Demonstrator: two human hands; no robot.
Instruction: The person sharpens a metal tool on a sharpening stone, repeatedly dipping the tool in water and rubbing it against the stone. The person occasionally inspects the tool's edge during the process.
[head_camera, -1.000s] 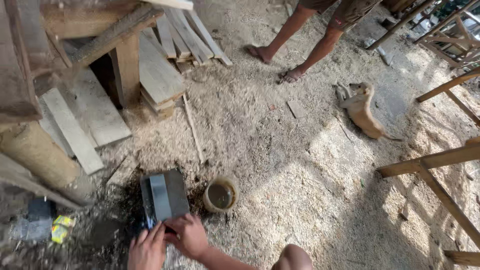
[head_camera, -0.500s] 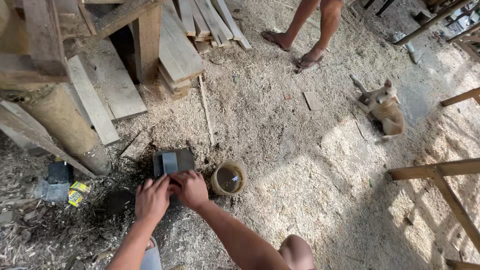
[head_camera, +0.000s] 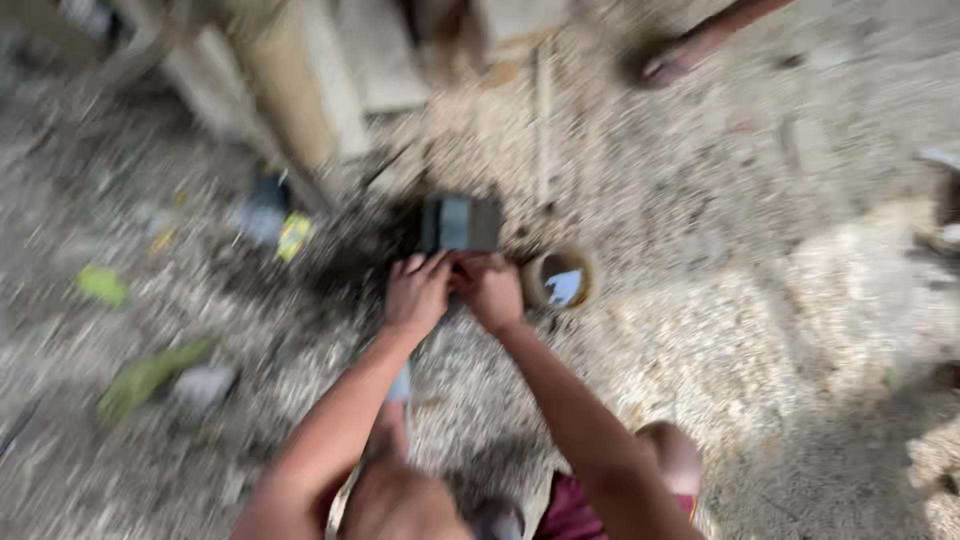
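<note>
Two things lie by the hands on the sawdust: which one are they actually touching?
The dark boxy block: both the left hand and right hand meet at its near edge. The round tin sits untouched beside the right hand.

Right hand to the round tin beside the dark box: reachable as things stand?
Probably yes. The right hand is at the near edge of the dark box, and the round tin stands just beside it on the sawdust, with nothing visible between them. The picture is blurred, so small obstacles cannot be ruled out.
</note>
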